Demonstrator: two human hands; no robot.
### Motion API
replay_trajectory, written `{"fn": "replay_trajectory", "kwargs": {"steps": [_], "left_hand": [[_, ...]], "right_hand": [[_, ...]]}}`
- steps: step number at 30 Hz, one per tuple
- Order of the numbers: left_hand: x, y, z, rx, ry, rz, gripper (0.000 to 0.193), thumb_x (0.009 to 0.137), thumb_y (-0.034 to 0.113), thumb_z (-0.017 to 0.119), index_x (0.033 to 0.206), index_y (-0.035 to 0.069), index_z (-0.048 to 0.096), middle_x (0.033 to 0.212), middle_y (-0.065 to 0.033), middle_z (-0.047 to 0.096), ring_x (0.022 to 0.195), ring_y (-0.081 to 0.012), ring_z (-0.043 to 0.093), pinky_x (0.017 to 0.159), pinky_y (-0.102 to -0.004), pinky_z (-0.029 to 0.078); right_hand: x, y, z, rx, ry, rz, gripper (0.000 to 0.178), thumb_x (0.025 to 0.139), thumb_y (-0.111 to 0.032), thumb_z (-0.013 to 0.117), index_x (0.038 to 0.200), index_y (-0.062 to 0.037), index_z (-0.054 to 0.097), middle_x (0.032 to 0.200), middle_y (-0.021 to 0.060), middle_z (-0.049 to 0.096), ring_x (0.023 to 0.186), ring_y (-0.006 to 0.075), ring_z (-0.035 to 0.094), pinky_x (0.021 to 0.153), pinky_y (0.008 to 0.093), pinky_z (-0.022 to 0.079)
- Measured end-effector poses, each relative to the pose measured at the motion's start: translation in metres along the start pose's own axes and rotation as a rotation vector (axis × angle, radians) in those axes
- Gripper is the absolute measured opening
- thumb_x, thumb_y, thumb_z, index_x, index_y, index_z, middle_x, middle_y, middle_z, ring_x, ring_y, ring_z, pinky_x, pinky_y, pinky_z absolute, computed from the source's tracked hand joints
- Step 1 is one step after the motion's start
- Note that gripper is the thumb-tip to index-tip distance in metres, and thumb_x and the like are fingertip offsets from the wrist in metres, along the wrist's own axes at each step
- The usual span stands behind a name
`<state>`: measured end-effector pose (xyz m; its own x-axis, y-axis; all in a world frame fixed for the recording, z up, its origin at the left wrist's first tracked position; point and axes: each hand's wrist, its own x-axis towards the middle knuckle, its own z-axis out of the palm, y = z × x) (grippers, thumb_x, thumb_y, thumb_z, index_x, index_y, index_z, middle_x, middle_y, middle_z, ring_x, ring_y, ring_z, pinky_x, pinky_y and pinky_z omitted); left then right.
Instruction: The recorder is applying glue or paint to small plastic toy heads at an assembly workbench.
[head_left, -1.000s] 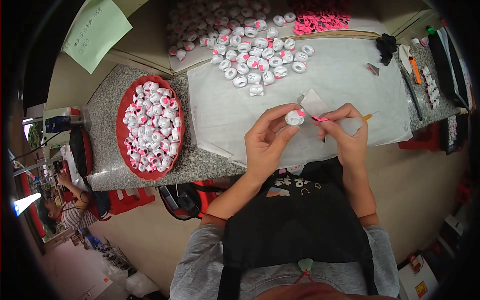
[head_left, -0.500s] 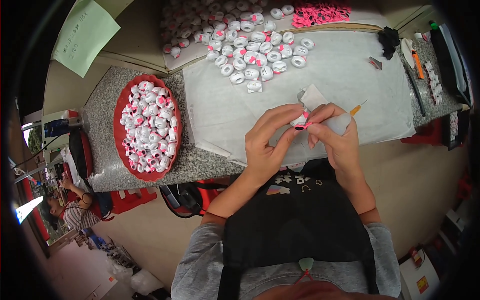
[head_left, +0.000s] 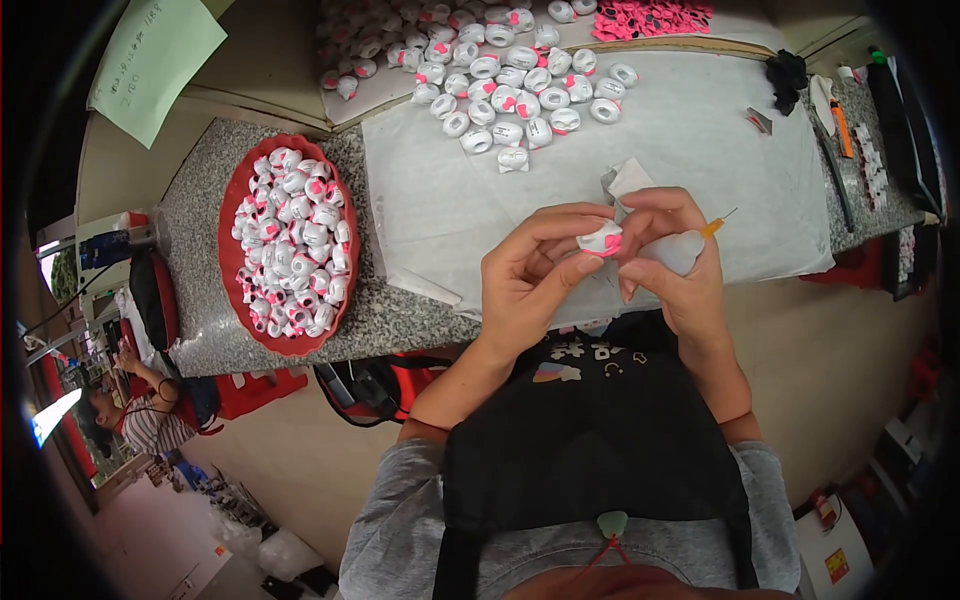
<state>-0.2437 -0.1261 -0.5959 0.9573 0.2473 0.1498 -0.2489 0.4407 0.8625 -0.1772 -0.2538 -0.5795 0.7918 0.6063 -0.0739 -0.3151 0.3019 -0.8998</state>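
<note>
Between the thumb and fingers of my left hand is a small white cat-head piece with a pink bow part on its side. My right hand holds a translucent squeeze bottle against its palm. The bottle's orange nozzle and thin needle point away to the upper right. The right thumb and fingertips are a little apart from the white piece. A folded white paper or cloth scrap lies just beyond my hands.
White paper covers the bench. A red scalloped tray of finished-looking white heads stands left. More heads and pink parts lie at the back. At right are a black cloth and an orange cutter. Another person sits far left.
The right fingertips have come off the pink part, which now shows on the white head in my left hand. The left hand has turned the head slightly. The whole view has shifted a little.
</note>
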Motion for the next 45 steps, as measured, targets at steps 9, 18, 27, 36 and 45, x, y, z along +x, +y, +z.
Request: {"fn": "replay_trajectory", "kwargs": {"steps": [9, 18, 27, 36, 45], "left_hand": [[-0.004, 0.001, 0.0, 0.118, -0.005, 0.013, 0.024, 0.071, -0.006, 0.052, 0.094, -0.004, 0.05, 0.1, -0.0154, 0.049, 0.096, -0.0207, 0.047, 0.081, -0.0289, 0.038], [-0.004, -0.001, -0.007, 0.283, -0.152, 0.131, 0.022, 0.071, -0.002, 0.055, 0.092, -0.004, 0.048, 0.098, -0.0195, 0.05, 0.09, -0.0225, 0.05, 0.077, -0.0307, 0.04], [0.0, 0.002, -0.009, 0.107, -0.067, -0.022, 0.018, 0.068, -0.004, 0.056, 0.086, -0.003, 0.055, 0.089, -0.0139, 0.055, 0.087, -0.021, 0.052, 0.075, -0.0294, 0.041], [0.002, 0.001, -0.011, -0.011, -0.071, -0.136, 0.022, 0.074, -0.004, 0.051, 0.095, -0.006, 0.048, 0.093, -0.0139, 0.054, 0.085, -0.0177, 0.053, 0.075, -0.0275, 0.043], [0.001, 0.002, -0.008, -0.011, -0.033, -0.155, 0.025, 0.074, -0.004, 0.051, 0.099, -0.006, 0.048, 0.097, -0.0147, 0.052, 0.09, -0.0174, 0.051, 0.077, -0.0278, 0.042]], "right_hand": [[-0.001, 0.004, -0.001, -0.072, -0.032, 0.058, 0.033, 0.065, 0.0, 0.058, 0.097, 0.0038, 0.047, 0.081, 0.0112, 0.054, 0.06, 0.0103, 0.05, 0.046, 0.0203, 0.041], [-0.005, 0.007, -0.003, 0.018, -0.068, 0.004, 0.026, 0.065, 0.001, 0.062, 0.09, 0.002, 0.055, 0.076, 0.0051, 0.055, 0.064, 0.0083, 0.051, 0.049, 0.0187, 0.041], [-0.004, 0.007, -0.003, -0.09, -0.05, -0.011, 0.023, 0.064, -0.001, 0.064, 0.086, 0.0018, 0.056, 0.069, 0.0045, 0.055, 0.06, 0.0074, 0.05, 0.053, 0.0194, 0.04], [0.003, 0.005, -0.003, -0.102, -0.039, 0.127, 0.026, 0.065, 0.0, 0.06, 0.089, 0.0037, 0.05, 0.073, 0.0098, 0.055, 0.058, 0.0119, 0.051, 0.048, 0.022, 0.041], [0.004, 0.005, -0.001, -0.094, -0.012, 0.137, 0.026, 0.066, 0.002, 0.055, 0.091, 0.0038, 0.049, 0.072, 0.0098, 0.054, 0.056, 0.0124, 0.05, 0.047, 0.0226, 0.041]]}}
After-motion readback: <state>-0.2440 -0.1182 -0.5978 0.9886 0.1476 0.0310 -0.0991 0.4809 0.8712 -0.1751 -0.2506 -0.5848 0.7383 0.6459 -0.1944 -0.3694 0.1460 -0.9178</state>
